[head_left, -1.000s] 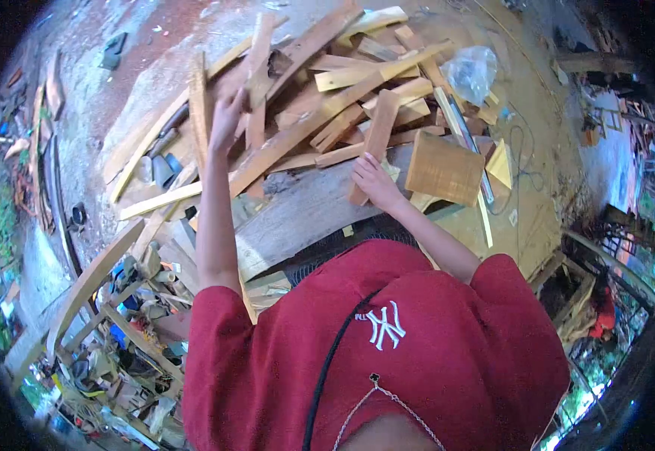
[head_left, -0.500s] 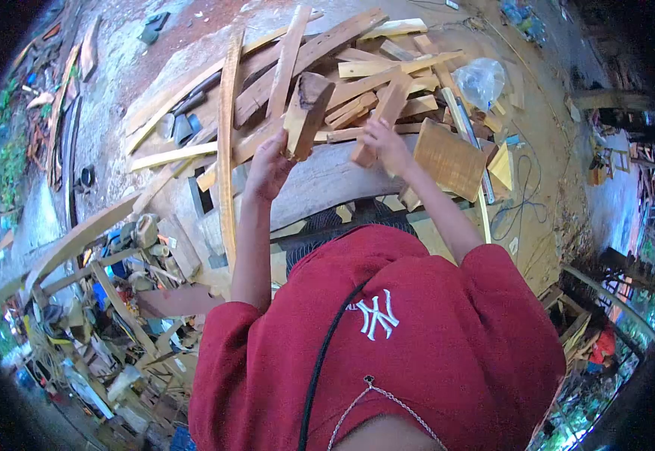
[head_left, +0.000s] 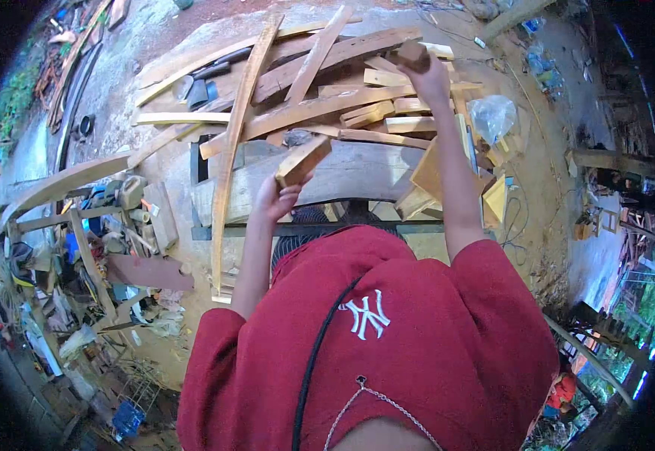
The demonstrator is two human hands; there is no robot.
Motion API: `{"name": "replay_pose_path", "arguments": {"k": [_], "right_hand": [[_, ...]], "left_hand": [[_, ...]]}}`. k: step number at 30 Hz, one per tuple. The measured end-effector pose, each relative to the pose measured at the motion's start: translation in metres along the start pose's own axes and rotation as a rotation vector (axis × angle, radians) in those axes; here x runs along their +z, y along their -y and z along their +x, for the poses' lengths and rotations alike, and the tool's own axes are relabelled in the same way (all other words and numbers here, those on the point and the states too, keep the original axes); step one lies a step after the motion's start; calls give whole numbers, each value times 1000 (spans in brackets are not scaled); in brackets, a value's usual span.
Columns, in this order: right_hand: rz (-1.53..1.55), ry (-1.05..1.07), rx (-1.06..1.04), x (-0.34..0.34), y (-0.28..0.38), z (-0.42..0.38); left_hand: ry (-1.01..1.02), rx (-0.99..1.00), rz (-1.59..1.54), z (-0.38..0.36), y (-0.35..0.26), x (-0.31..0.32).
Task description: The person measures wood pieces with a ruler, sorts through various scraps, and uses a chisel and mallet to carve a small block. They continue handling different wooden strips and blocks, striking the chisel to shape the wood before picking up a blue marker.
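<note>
My left hand (head_left: 276,200) is closed around the lower end of a short wooden block (head_left: 303,160), held tilted over the near edge of a weathered plank bench (head_left: 357,174). Reaching far forward, my right hand (head_left: 431,81) grips a second wood block (head_left: 412,56), seen end-on above the far side of the pile; most of its length is hidden. A square-faced wood piece (head_left: 427,171) rests on the bench near my right forearm. Between the hands lie several short offcuts (head_left: 367,115).
Long boards (head_left: 316,58) cross the pile, and one long strip (head_left: 235,150) sticks out toward me on the left. A clear plastic bag (head_left: 491,118) sits at the right. Cluttered scrap and a wooden frame (head_left: 91,259) stand at the lower left.
My right hand has moved forward and away from me, carrying its wood block from the bench to the far side of the pile. My left hand's block has lowered and tilted to the right.
</note>
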State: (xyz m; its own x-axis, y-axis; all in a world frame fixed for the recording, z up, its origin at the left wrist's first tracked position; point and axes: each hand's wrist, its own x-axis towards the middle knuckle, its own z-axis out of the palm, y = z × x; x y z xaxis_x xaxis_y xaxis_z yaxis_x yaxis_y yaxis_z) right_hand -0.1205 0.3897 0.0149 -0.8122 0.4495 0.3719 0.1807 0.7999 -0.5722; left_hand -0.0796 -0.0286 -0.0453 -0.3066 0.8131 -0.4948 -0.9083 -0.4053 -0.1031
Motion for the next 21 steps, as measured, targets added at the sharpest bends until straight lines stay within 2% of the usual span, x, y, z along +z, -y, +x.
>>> {"name": "replay_pose_path", "arguments": {"k": [2,5,8,11,14,15,18,21], "right_hand": [[-159,27,69,12,5,27],[-271,95,30,46,2,61],[-496,346,118,85,7,83],[-629,393,84,128,7,85],[-681,389,-56,186,-39,78],[-678,542,5,184,-31,76],[-692,374,-53,205,-42,51],[-627,448,10,205,-42,48]], "left_hand": [[-39,-82,-99,0,2,-49],[-129,-191,-188,-5,14,-85],[-315,-141,-29,2,22,-94],[-533,3,424,2,24,-82],[-711,181,774,-3,20,-73],[-761,225,871,0,15,-71],[-829,291,1009,2,2,-80],[-830,326,1057,2,-3,-86]]}}
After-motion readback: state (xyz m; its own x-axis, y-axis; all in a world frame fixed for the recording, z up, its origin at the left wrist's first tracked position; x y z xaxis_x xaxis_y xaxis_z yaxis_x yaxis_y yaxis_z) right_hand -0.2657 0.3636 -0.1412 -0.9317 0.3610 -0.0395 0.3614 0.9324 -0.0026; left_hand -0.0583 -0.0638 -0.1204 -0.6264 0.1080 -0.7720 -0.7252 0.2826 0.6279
